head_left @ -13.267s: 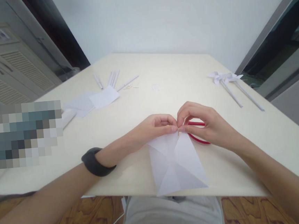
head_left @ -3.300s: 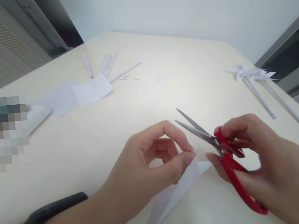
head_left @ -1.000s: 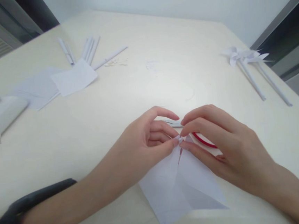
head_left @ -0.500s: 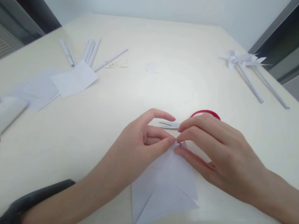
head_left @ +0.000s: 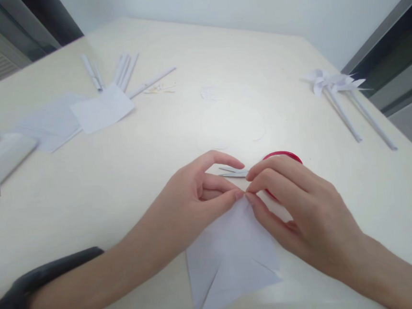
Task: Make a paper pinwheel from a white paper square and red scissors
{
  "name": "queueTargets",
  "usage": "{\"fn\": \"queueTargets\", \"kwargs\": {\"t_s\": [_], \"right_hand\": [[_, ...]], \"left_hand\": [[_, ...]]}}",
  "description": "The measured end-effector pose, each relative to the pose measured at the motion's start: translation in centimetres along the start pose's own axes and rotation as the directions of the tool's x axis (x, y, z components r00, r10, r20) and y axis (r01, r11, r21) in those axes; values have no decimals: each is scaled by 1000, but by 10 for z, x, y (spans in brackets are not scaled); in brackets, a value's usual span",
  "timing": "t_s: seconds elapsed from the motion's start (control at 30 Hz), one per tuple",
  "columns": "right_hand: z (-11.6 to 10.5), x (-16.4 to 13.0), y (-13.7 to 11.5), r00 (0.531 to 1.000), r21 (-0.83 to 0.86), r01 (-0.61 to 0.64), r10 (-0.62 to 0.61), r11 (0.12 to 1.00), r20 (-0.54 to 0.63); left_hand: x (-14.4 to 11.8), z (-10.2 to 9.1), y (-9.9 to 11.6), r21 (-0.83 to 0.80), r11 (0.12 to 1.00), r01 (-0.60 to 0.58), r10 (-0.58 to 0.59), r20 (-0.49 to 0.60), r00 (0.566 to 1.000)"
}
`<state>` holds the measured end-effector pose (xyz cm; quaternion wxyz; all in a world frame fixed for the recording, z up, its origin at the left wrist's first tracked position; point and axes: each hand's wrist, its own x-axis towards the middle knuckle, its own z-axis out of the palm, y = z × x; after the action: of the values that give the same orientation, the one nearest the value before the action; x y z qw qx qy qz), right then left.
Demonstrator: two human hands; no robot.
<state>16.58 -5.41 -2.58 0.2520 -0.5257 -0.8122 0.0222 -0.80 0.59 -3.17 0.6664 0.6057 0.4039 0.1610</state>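
A white sheet of paper [head_left: 236,248] with slits cut in from its lower corners hangs between my hands near the table's front edge. My left hand [head_left: 209,192] pinches its top edge between thumb and fingers, the index finger arched free above. Right beside that grip, my right hand [head_left: 296,199] has thumb and index finger pressed together on the same edge. The fingertips of both hands nearly meet there and hide the pinched spot. Just behind them lie scissors [head_left: 234,171] with parted blades and red handles, partly covered by my right hand.
Two paper pinwheels [head_left: 344,84] on rolled sticks lie at the far right. At the back left are several paper rolls [head_left: 125,72], flat paper sheets [head_left: 103,108] and small pale scraps [head_left: 160,88]. More thin bits [head_left: 210,92] lie mid-table. A pixelated object sits at the left edge.
The slit paper has shifted slightly right and turned a little. My right thumb has moved up to close against the index finger at the paper's top edge.
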Motion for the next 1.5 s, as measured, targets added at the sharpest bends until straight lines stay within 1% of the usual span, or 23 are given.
{"fn": "queueTargets", "kwargs": {"t_s": [0.07, 0.17, 0.27, 0.43, 0.47, 0.57, 0.63, 0.7, 0.73, 0.83, 0.93, 1.0, 1.07, 1.17, 1.23, 1.33, 1.4, 1.5], "right_hand": [[-3, 1, 1, 997, 82, -74, 72, 994, 21], [-6, 3, 3, 982, 204, -184, 171, 962, 82], [-9, 5, 5, 964, 295, -259, 227, 920, 139], [-11, 7, 4, 943, 391, -331, 281, 859, 181], [-11, 7, 3, 938, 403, -343, 290, 849, 188], [-13, 8, 3, 923, 418, -381, 314, 825, 222], [-15, 7, 4, 912, 402, -407, 335, 821, 238], [-16, 6, 9, 897, 371, -435, 363, 820, 251], [-17, 5, 11, 889, 357, -452, 378, 818, 260], [-21, 2, 21, 861, 350, -501, 413, 792, 297], [-25, 2, 27, 840, 415, -534, 404, 737, 363], [-27, 3, 28, 842, 484, -533, 377, 694, 386], [-29, 4, 28, 859, 538, -509, 360, 671, 365], [-30, 5, 28, 867, 548, -497, 359, 673, 345], [-30, 5, 27, 867, 533, -495, 352, 686, 352], [-31, 4, 27, 859, 498, -502, 338, 707, 385], [-32, 4, 25, 851, 458, -504, 330, 733, 408], [-30, 4, 20, 860, 394, -473, 315, 788, 402]], "left_hand": [[0, 1, 3, -16, 1000, 10, -10, -5, 1000], [0, 2, 9, -40, 998, 54, -53, 9, 999], [0, 4, 14, -56, 997, 62, -60, 32, 998], [-1, 6, 11, -20, 997, 69, -65, 164, 984], [-1, 6, 9, -2, 999, 53, -52, 155, 986], [-1, 6, 5, 39, 999, -9, 7, 68, 998], [0, 4, 4, 41, 999, 2, -4, 68, 998], [0, 2, 5, 6, 1000, 10, -11, 68, 998], [0, 2, 5, -23, 1000, 4, -3, 48, 999], [0, 0, 6, -108, 993, -56, 49, -60, 997], [-1, -2, 4, -152, 982, -114, 95, -127, 987], [-2, -2, 4, -189, 976, -112, 92, -110, 990], [-2, -3, 4, -245, 967, -70, 58, -55, 997], [-4, -2, 7, -320, 946, -41, 40, -9, 999], [-4, -3, 9, -355, 934, -50, 48, -16, 999], [-4, -6, 13, -376, 926, -22, 14, -24, 1000], [-2, -7, 15, -319, 948, -6, -4, -30, 1000], [1, -6, 15, -105, 993, 61, -59, 24, 998]]}}
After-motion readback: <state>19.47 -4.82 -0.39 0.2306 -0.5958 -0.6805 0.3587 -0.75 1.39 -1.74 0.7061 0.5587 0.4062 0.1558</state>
